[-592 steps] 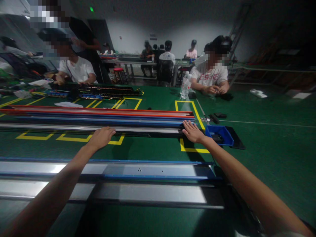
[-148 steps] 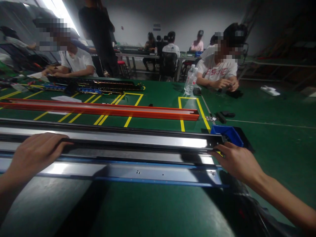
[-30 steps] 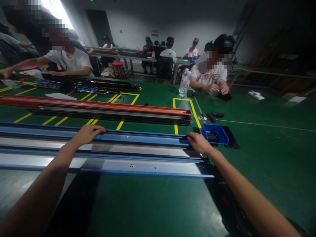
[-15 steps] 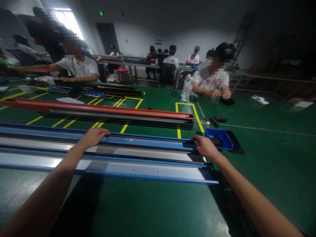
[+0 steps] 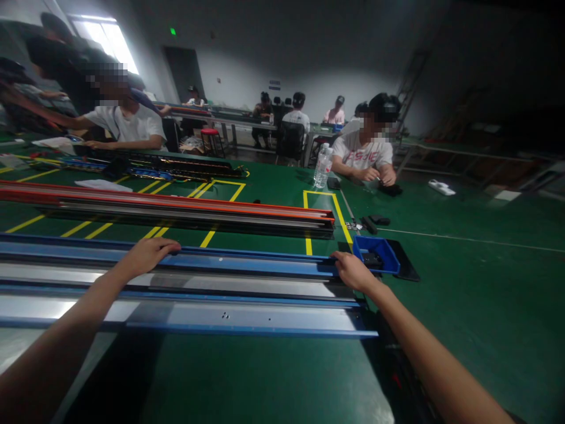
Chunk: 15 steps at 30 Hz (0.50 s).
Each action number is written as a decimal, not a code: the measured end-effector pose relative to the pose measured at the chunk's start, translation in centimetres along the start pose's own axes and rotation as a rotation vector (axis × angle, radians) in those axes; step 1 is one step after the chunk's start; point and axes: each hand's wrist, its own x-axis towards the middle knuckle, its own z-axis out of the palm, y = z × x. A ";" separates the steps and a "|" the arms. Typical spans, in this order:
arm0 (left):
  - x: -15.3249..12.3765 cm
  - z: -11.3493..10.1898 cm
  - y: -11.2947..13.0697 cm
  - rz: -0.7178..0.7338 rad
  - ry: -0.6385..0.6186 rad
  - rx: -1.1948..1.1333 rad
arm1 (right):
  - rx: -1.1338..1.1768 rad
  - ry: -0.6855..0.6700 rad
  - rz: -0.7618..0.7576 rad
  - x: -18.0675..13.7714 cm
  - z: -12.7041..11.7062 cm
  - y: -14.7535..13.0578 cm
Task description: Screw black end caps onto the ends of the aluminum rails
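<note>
Two long aluminium channel rails with blue edges lie side by side on the green table. My left hand (image 5: 145, 257) grips the far blue-edged rail (image 5: 256, 265), its fingers curled over the back edge. Near the right end of that same rail, my right hand (image 5: 354, 272) holds it with fingers over the far edge; the fingertips are partly hidden. Closer to me is the second blue-edged rail (image 5: 189, 313), which has a few small holes in its face. Just beyond my right hand sits a blue plastic bin (image 5: 388, 259) with dark parts inside.
An orange-edged rail (image 5: 265, 213) lies parallel behind, across yellow tape lines. Farther back are a wired assembly (image 5: 150, 171) and water bottles (image 5: 323, 168). A dark flat pad (image 5: 408, 268) lies by the bin. A co-worker (image 5: 364, 150) sits opposite; others work behind.
The view has turned slightly, so everything appears a little farther left and lower. Both hands keep their places on the far rail, which has not visibly moved on the table.
</note>
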 end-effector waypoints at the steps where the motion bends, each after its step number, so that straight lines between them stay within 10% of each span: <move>1: 0.0 0.0 -0.1 0.001 -0.010 -0.003 | 0.005 0.004 0.001 0.0 0.0 0.0; 15: 1.3 -0.5 -0.9 -0.001 -0.132 0.029 | 0.230 0.106 -0.014 0.5 0.3 0.8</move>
